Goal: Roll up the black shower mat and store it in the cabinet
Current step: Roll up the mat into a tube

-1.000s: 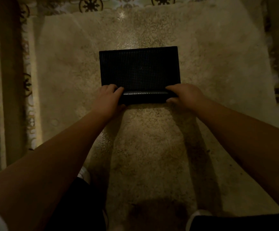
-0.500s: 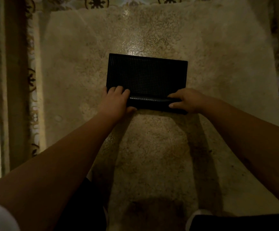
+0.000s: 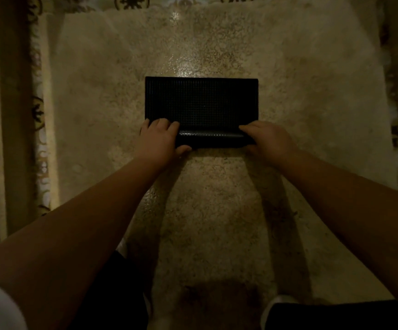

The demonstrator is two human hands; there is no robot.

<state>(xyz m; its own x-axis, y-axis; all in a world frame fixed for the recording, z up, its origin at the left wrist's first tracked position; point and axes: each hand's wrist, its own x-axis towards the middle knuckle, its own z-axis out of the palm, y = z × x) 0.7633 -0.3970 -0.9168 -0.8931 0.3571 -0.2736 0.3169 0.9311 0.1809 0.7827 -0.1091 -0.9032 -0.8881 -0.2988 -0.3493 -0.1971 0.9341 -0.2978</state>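
Note:
The black shower mat (image 3: 201, 101) lies on a pale shaggy rug, its far part flat and studded. Its near edge is curled into a short tight roll (image 3: 212, 138) running left to right. My left hand (image 3: 161, 138) grips the left end of that roll, fingers over the top and thumb under the front. My right hand (image 3: 268, 139) grips the right end the same way. No cabinet is in view.
The pale rug (image 3: 217, 210) covers most of the floor. Patterned tile (image 3: 39, 115) shows along its left and top edges, beside a dark wooden frame (image 3: 10, 115) at far left. My knees and white shoes sit at the bottom.
The roll at the near edge has grown slightly and moved away from me, leaving less of the mat flat. Both hands stayed on the roll's ends; the camera view shifted a little.

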